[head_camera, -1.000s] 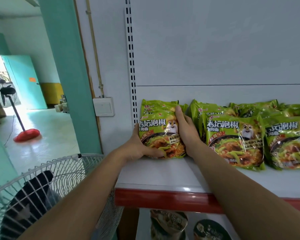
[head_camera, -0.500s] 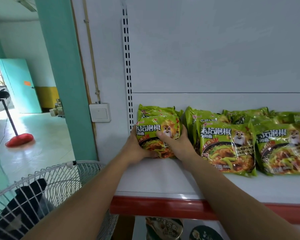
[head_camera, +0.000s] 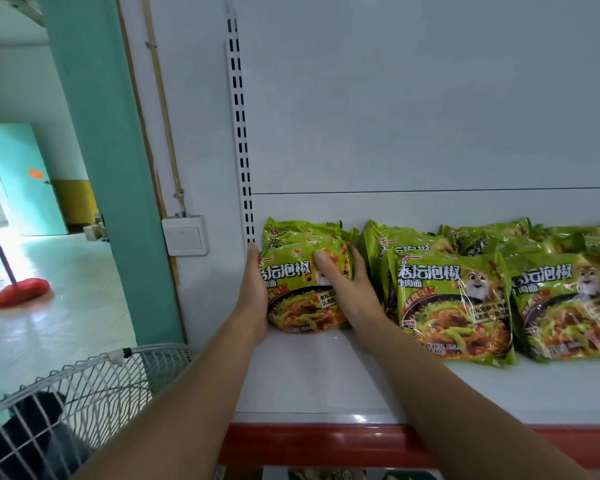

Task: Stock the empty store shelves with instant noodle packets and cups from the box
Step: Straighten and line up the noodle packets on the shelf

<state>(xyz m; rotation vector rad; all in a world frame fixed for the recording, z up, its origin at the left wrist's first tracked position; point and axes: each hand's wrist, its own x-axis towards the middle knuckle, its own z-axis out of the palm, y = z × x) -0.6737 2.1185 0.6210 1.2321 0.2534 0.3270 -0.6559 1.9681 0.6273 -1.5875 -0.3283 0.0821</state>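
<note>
The front green plastic instant noodle packet (head_camera: 302,296) stood at the far left end of the white shelf board (head_camera: 326,375). Its bottom edge sat on the board and it leaned back on at least 2 more packets of its kind. It seemed to be held there to square this stack with the row of matching green packets (head_camera: 454,306) just beside it on the right, faces forward like theirs. This stack sat further back from the red front lip (head_camera: 326,445) than those did.

The left hand (head_camera: 255,289) lay edge-on against the packet's left side, fingers straight and together, their tips up near the foot of the white slotted metal upright (head_camera: 239,133). It looked like a stop to keep the packet from sliding toward the wall. Its thumb was hidden, so I could not tell whether it hooked behind the packet.

The right hand (head_camera: 347,289) gripped the packet's other side, thumb laid across the printed face and fingers curled round the right edge. Both forearms reached forward over the shelf and converged on the packet. The box was out of view.
</note>
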